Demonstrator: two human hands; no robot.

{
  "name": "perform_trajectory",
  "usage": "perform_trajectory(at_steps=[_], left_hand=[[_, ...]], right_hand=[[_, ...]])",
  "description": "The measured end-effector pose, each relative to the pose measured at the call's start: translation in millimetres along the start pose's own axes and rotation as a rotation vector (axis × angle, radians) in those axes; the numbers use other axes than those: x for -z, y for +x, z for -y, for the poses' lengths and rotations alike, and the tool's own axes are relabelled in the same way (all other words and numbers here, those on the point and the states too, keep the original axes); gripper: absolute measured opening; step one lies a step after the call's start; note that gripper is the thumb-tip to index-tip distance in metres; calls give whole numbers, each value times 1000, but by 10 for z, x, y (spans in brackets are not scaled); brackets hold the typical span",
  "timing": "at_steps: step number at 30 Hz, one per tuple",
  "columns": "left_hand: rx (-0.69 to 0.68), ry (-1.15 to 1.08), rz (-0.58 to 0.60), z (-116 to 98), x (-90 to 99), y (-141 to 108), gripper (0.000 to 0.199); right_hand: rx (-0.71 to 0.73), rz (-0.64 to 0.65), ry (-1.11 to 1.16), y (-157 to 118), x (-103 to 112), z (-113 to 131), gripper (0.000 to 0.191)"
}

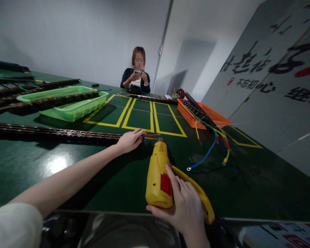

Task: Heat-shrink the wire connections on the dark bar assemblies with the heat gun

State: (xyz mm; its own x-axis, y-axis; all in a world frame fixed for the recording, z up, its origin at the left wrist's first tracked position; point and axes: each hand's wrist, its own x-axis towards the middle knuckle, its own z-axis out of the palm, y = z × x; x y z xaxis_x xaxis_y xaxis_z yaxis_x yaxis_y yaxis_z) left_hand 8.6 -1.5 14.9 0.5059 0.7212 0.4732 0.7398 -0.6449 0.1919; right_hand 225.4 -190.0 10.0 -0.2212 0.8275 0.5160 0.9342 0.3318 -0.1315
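My right hand (184,198) grips a yellow heat gun (155,175) with a red patch on its body. Its metal nozzle points away from me, close to the wire ends by my other hand. My left hand (130,141) is closed around several coloured wires (151,135), red, yellow and blue, whose tips stick out past the fingers. These wires come off the right end of a long dark bar assembly (54,133) with copper-coloured strips, lying across the table. The left palm hides where the wires meet the bar.
A green basket (67,112) at left and an orange basket (189,119) at right carry more bar assemblies. Wires with ring terminals (206,156) spill from the orange one. Yellow taped outlines mark the green table (105,182). Across it, a person (135,81) holds a phone.
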Motion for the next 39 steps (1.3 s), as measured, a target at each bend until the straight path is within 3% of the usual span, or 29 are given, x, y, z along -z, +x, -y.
perform_trajectory(at_steps=[14,26,39], left_hand=[[28,-51,7,-12,9,29,30],[34,-26,21,-16,17,28,31],[-5,-7,10,8,-3,5,30]], right_hand=[[37,-28,60,42,-116,476,110],[-112,251,172,150,85,487,127],[-126,152,105,100,136,120,115]])
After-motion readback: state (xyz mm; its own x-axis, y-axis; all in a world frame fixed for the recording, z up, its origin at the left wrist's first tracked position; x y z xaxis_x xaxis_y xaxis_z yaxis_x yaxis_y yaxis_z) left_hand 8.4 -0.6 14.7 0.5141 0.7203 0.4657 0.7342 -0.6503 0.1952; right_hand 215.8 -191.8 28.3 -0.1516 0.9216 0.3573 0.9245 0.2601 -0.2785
